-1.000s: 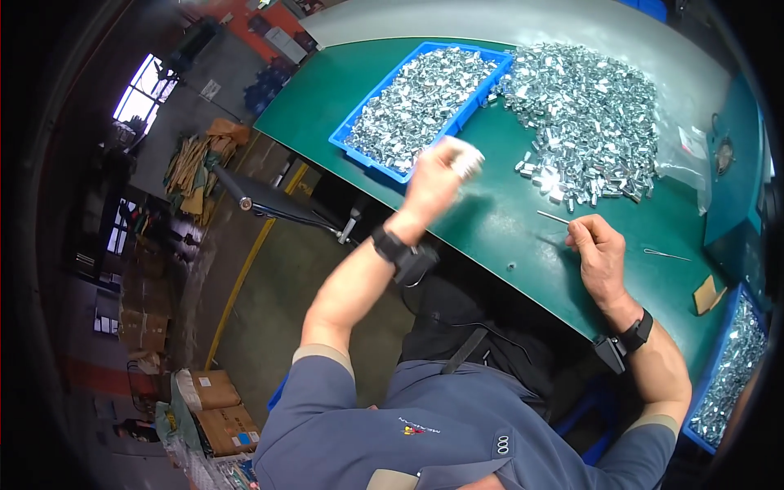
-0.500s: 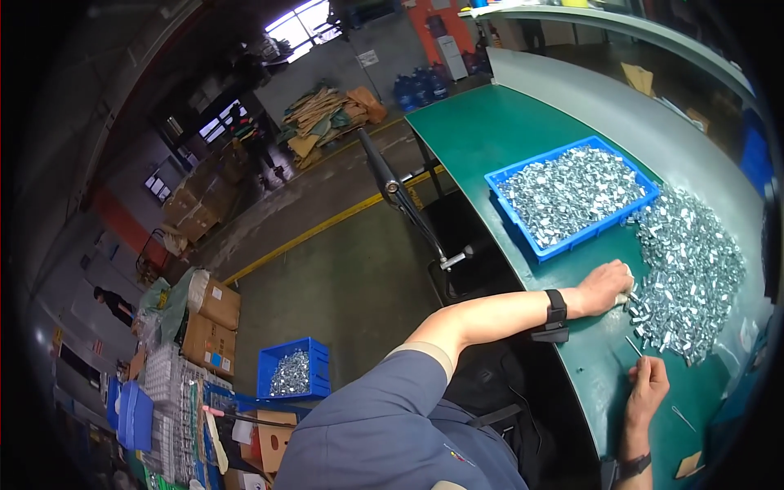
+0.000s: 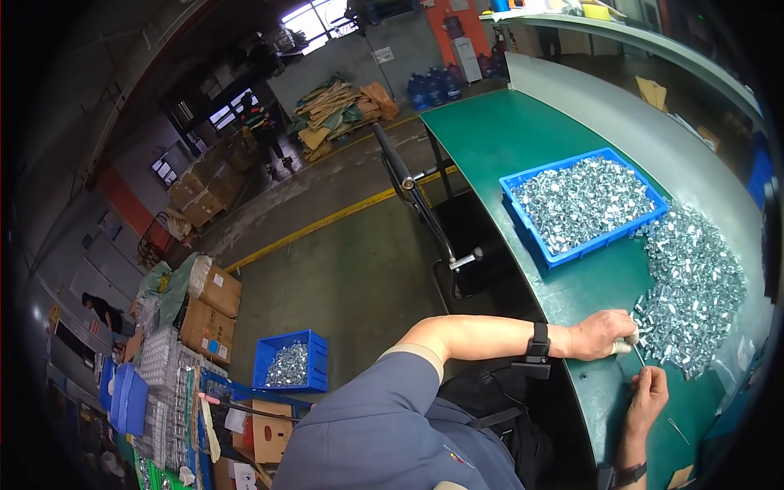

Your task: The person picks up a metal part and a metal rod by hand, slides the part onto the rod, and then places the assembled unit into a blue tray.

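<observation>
My left hand point(image 3: 600, 335), a pale wrap on one finger, is closed at the near-left edge of a heap of small shiny metal pieces point(image 3: 694, 286) on the green table. Whatever its fingertips pinch is too small to make out. Just nearer to me, my right hand point(image 3: 647, 398) has its thumb and fingers closed on a thin metal rod point(image 3: 639, 354). The rod's tip points toward the left hand's fingertips. A blue tray point(image 3: 552, 260) full of the same metal pieces stands beyond my left hand.
A bent wire point(image 3: 679, 432) and a scrap of cardboard point(image 3: 680, 477) lie near my right wrist. Along the table's right side runs a pale panel point(image 3: 588, 94). Left of me, a blue bin point(image 3: 317, 359) of metal pieces stands near cartons point(image 3: 208, 327). Two people are farther away.
My left hand has come nearer to me, from the heap toward the rod in my right hand. The view has shifted slightly. The distant person at left now bends forward.
</observation>
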Demonstrator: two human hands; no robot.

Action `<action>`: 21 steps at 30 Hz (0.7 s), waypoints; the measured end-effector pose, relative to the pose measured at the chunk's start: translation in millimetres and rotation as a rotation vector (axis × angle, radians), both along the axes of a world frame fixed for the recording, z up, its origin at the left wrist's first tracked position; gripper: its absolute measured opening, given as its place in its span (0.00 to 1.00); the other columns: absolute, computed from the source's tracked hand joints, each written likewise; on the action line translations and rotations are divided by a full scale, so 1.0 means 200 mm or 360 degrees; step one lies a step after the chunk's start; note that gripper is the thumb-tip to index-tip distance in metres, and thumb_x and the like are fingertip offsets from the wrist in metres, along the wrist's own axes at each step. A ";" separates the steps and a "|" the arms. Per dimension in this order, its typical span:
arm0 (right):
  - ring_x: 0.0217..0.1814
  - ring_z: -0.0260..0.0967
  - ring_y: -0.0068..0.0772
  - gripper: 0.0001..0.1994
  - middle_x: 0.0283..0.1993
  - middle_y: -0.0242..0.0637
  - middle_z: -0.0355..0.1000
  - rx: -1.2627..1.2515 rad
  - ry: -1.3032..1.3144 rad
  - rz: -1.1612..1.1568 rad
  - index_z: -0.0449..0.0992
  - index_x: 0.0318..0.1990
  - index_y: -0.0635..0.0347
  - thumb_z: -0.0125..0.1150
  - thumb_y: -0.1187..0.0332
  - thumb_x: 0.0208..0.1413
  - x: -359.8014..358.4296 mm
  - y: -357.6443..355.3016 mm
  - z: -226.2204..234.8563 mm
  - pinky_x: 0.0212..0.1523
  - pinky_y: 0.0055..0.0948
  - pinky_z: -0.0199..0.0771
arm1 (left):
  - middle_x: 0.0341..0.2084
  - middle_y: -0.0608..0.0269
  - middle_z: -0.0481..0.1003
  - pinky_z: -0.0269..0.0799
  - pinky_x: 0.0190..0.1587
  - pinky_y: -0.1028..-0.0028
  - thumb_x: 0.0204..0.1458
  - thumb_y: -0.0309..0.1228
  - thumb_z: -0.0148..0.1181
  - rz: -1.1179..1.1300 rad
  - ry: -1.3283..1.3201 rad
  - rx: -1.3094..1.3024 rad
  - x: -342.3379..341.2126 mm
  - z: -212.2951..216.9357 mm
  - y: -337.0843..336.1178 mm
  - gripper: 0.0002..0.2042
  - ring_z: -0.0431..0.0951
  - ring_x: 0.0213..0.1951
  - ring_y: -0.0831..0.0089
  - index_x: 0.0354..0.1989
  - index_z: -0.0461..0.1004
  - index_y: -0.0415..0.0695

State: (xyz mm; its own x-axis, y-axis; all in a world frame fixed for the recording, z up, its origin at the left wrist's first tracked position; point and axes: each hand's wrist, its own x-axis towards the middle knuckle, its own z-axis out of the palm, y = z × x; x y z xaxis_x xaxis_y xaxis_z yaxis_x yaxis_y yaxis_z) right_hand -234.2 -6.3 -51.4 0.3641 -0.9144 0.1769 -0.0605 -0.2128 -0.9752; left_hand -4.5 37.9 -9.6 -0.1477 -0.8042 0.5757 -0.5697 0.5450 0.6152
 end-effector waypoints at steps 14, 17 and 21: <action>0.28 0.59 0.14 0.08 0.27 0.25 0.67 0.0009 0.0034 0.0090 0.73 0.35 0.61 0.56 0.67 0.67 0.00 0.01 0.01 0.30 0.17 0.58 | 0.28 0.59 0.76 0.72 0.42 0.61 0.45 0.26 0.69 -0.0107 0.0017 -0.0084 0.02 -0.03 0.00 0.08 0.75 0.38 0.55 0.31 0.75 0.43; 0.29 0.60 0.16 0.08 0.27 0.26 0.66 -0.0159 0.0073 0.0154 0.72 0.35 0.62 0.56 0.69 0.66 0.03 0.02 0.02 0.31 0.18 0.60 | 0.28 0.59 0.76 0.72 0.43 0.61 0.45 0.25 0.69 -0.0180 -0.0020 -0.0137 0.05 -0.05 0.00 0.08 0.75 0.38 0.55 0.31 0.75 0.43; 0.29 0.62 0.17 0.09 0.27 0.28 0.68 -0.0142 0.0143 0.0163 0.72 0.33 0.65 0.56 0.70 0.66 0.00 0.03 0.04 0.31 0.18 0.61 | 0.28 0.59 0.77 0.72 0.42 0.61 0.45 0.25 0.68 -0.0215 -0.0027 -0.0088 0.00 -0.06 0.01 0.07 0.75 0.39 0.55 0.30 0.76 0.43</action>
State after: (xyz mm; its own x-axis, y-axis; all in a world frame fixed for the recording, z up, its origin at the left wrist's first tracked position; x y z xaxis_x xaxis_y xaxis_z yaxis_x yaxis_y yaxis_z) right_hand -234.4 -0.4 -44.2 0.4724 -0.8539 0.2186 -0.1202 -0.3081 -0.9437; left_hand -4.1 40.7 -21.7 -0.2626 -0.7435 0.6151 -0.4989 0.6502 0.5729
